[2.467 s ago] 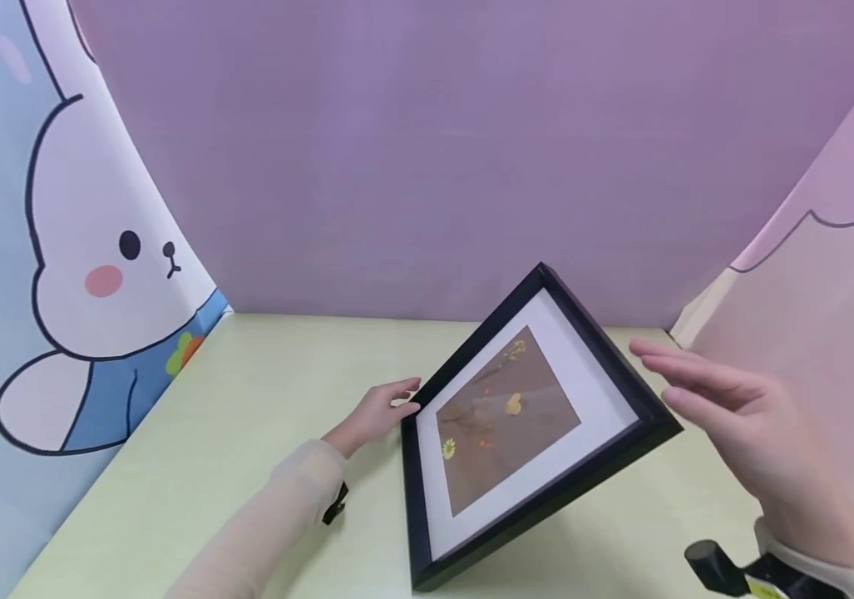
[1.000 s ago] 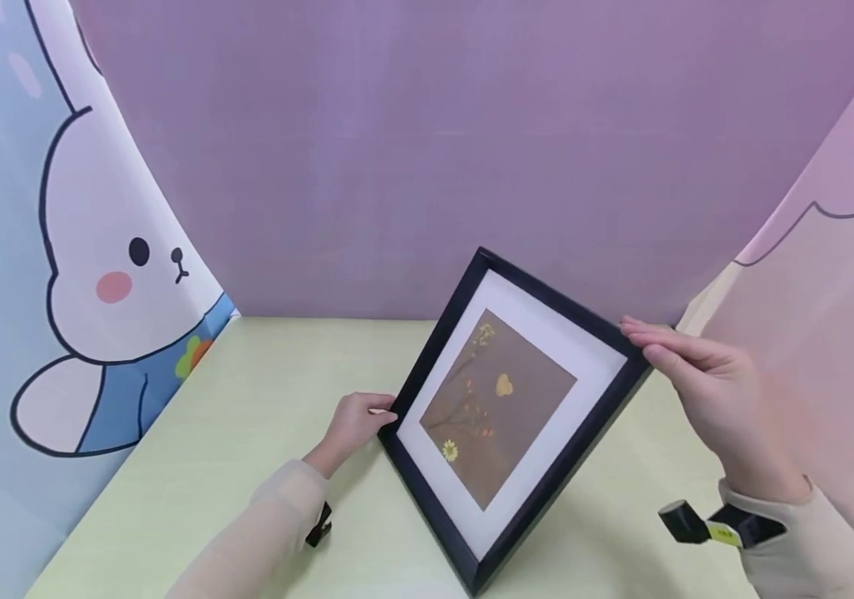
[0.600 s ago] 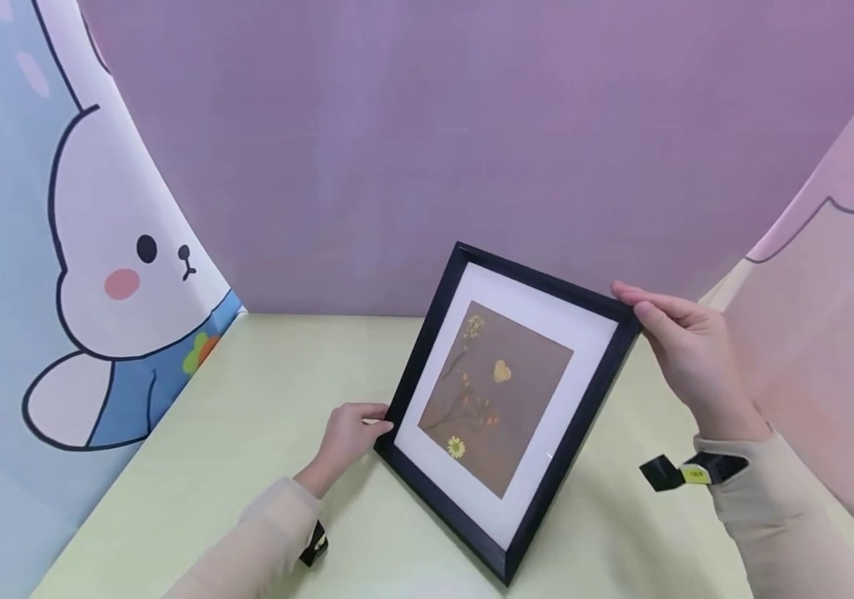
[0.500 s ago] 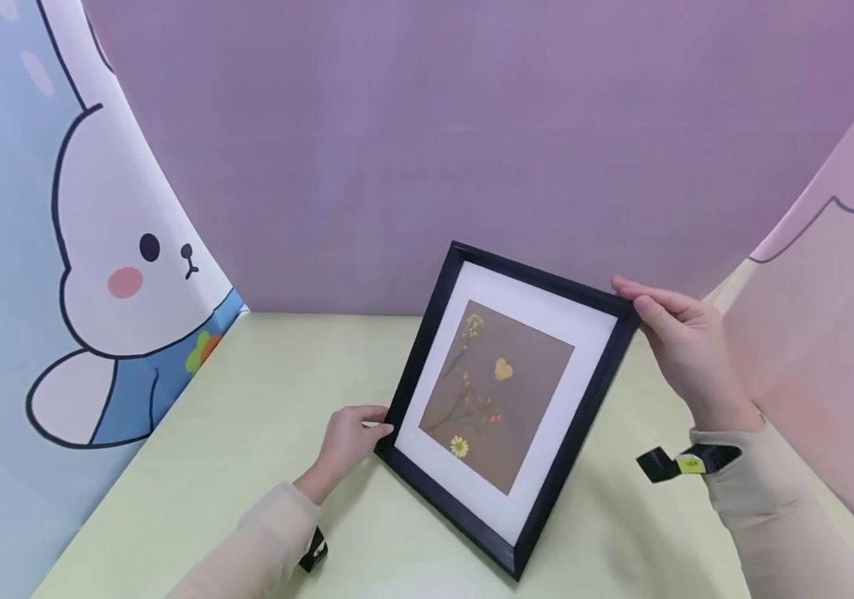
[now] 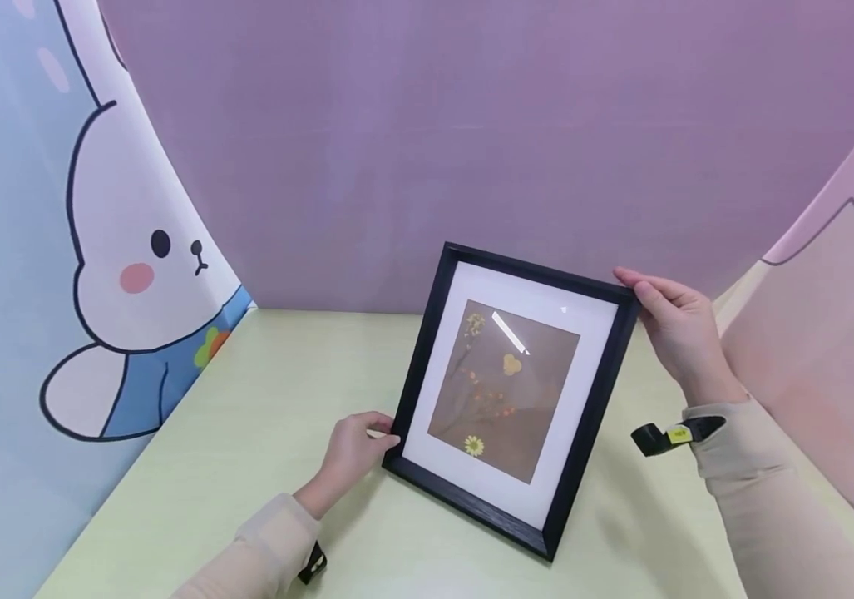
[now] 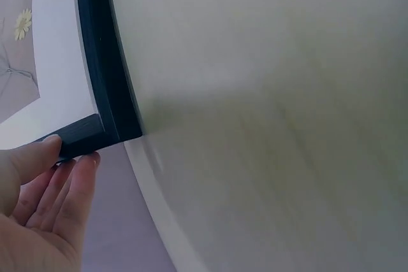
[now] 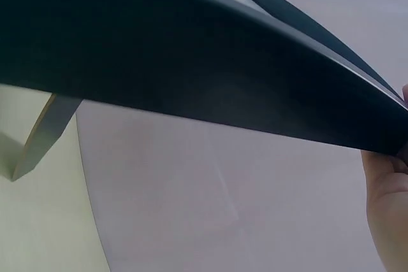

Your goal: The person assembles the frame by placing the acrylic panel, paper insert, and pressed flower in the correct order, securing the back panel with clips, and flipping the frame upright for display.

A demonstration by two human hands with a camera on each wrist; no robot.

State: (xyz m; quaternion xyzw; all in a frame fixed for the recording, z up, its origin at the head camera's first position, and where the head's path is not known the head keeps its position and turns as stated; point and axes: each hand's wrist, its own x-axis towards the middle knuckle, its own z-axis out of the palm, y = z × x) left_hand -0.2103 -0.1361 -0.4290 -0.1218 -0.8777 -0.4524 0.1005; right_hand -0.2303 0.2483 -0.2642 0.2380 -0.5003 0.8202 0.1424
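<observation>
standing nearly upright on the pale green surface (image 5: 262, 399), the black picture frame (image 5: 589, 408) leans back a little, rotated so its lower right corner sits nearest the viewer and its glazed front faces the head camera. left hand (image 5: 352, 453) is at the lower left corner, fingers (image 6: 76, 179) fairly straight behind the edge with the thumb pressing the front of the moulding, a light pinch in the left wrist view. right hand (image 5: 677, 329) takes the upper right corner, fingers curled over the top rail, thumb on the front edge. from the right wrist camera, only the dark back edge of the frame and a sliver of that hand (image 7: 389, 202) show.

handling call: looks rigid, moderately light, wooden or composite rails that won't flex. the front pane throws a bright glare streak, so likely glass or acrylic, and that makes it fragile and smooth; best kept off the pane and held by the rails or opposite corners, just as now. corners on the surface could skid.

orientation: roughly square, so no strong long axis; pressed flowers (image 5: 475, 445) inside the white mat (image 5: 471, 474) run bottom to top, the yellow daisy low, stems rising toward the purple backdrop (image 5: 427, 150). cartoon rabbit panel (image 5: 135, 274) sits off to the left.
</observation>
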